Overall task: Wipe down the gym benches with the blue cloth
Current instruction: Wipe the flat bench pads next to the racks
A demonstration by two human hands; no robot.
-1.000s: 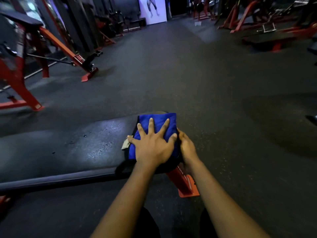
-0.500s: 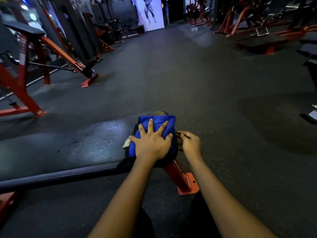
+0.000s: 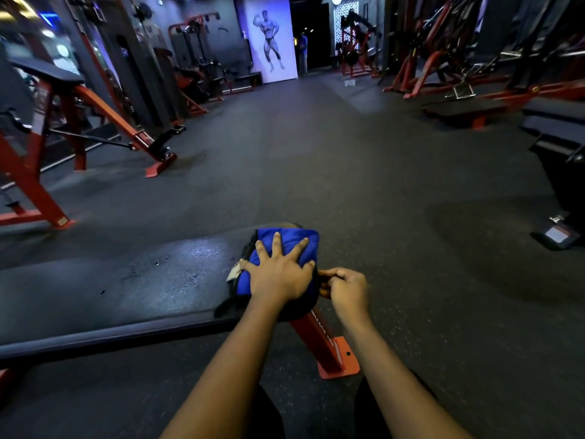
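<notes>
Blue cloth, folded into a thick pad, lies on the right-hand end of the long black padded gym bench that runs across in front of you. Your left hand lies flat on top of it, palm down, with the fingers straight and spread wide and the tips reaching toward the cloth's far edge. A small pale tag sticks out at the cloth's left side, just beside your little finger.

Your right hand is just beside the left one, at the very end of the bench pad. Its fingers are curled, and thumb and fingertips come together against the pad's end by the cloth's right edge. Whether they pinch the cloth, the pad or nothing cannot be told from this view.

Under that end, the red steel bench leg slants down to a flat orange-red foot plate on the dark speckled rubber floor. The bench top left of the cloth shows a pale sheen and a few dark flecks.

Off to your left stands a red-framed machine with a black pad on top. Far off on your right sits a low flat bench on a red support. A pale poster of a muscular figure hangs on the back wall.
</notes>
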